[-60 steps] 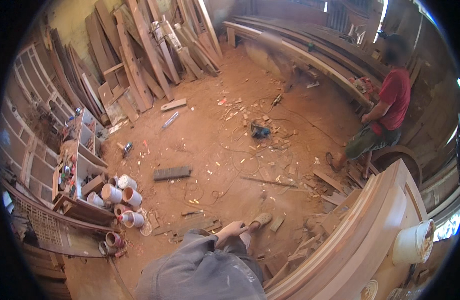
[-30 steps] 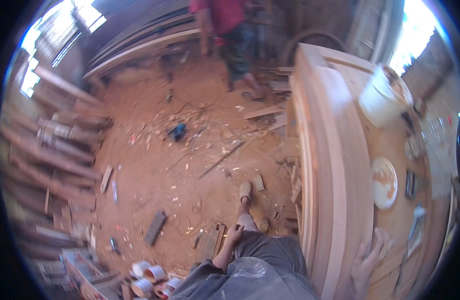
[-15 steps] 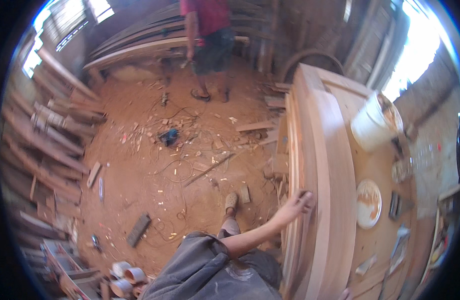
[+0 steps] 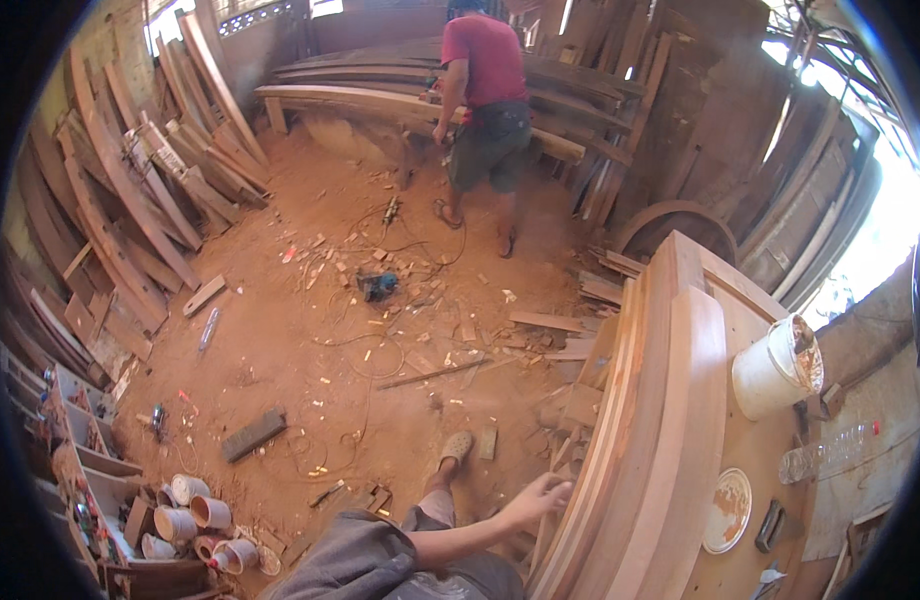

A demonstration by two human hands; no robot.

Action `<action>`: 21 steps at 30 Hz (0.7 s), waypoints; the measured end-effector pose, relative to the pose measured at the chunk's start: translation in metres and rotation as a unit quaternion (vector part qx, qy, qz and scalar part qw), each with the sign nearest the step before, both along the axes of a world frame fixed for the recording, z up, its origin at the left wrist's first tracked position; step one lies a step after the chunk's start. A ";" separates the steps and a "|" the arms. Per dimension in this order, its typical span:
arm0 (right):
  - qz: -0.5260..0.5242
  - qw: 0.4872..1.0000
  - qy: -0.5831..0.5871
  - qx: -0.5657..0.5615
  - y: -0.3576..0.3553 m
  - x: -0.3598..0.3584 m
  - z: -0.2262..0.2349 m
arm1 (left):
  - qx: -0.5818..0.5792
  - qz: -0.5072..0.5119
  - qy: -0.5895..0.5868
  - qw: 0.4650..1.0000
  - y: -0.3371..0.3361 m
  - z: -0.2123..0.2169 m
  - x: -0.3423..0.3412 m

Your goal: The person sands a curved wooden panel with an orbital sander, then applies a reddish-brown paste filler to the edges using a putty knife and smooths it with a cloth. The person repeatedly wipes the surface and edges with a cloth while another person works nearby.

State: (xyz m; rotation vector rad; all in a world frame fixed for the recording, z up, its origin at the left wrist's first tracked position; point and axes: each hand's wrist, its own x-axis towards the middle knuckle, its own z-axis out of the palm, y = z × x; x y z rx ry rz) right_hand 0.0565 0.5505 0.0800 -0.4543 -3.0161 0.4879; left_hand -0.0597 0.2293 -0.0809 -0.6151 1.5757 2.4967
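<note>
My left hand [image 4: 540, 500] is at the left edge of a stack of long wooden boards [image 4: 620, 400], its fingers loosely bent and apart. Nothing shows in it, and whether the fingertips touch the edge I cannot tell. A wide, smooth, pale board [image 4: 688, 400] lies on top along the bench's left side. My right hand is out of view. On the bench panel [image 4: 745, 385] to the right are a white bucket [image 4: 765, 375] with brown smears, a white lid [image 4: 727, 512] with orange-brown paste and a dark block-like tool [image 4: 770, 525].
A person in a red shirt [image 4: 485, 65] stands at a far timber rack. On the dusty floor lie a blue power tool [image 4: 380, 287], cords, offcuts and a grey block [image 4: 253, 436]. Planks [image 4: 110, 190] lean at left; several paint-stained cups [image 4: 212, 513] sit lower left. A clear bottle [image 4: 820, 460] lies at right.
The view has tilted up and shifted. My left hand has come off the top of the boards to their left edge. A possible right fingertip at the bottom edge is gone from view.
</note>
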 end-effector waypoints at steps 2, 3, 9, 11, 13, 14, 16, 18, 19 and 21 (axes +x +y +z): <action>0.018 0.999 0.035 0.007 -0.011 -0.002 0.009 | 0.005 0.025 -0.060 0.998 -0.012 -0.047 0.024; 0.026 0.998 0.052 0.009 -0.014 -0.002 0.013 | 0.009 0.029 -0.089 0.996 -0.020 -0.056 0.038; 0.059 0.992 0.111 0.009 -0.023 -0.009 0.024 | 0.044 0.174 -0.174 0.968 -0.034 -0.086 0.090; 0.067 0.986 0.151 0.009 -0.024 -0.008 0.025 | 0.064 0.161 -0.148 0.974 -0.030 -0.085 0.092; 0.052 0.994 0.098 0.000 -0.031 -0.006 0.036 | 0.096 0.121 -0.124 0.980 -0.028 -0.085 0.090; 0.032 0.999 0.024 -0.010 -0.046 -0.007 0.057 | 0.096 0.128 -0.118 0.980 -0.024 -0.079 0.087; 0.013 0.998 -0.047 -0.028 -0.060 -0.007 0.076 | 0.101 0.141 -0.108 0.979 -0.012 -0.062 0.080; 0.008 0.998 -0.040 -0.051 -0.062 -0.002 0.078 | 0.141 0.087 -0.082 0.983 0.008 -0.065 0.062; 0.025 0.999 -0.006 -0.041 -0.054 0.000 0.069 | 0.102 0.045 -0.067 0.992 0.016 -0.032 0.050; 0.044 0.998 0.027 -0.028 -0.043 -0.002 0.058 | 0.013 0.036 -0.002 0.999 0.040 0.032 0.019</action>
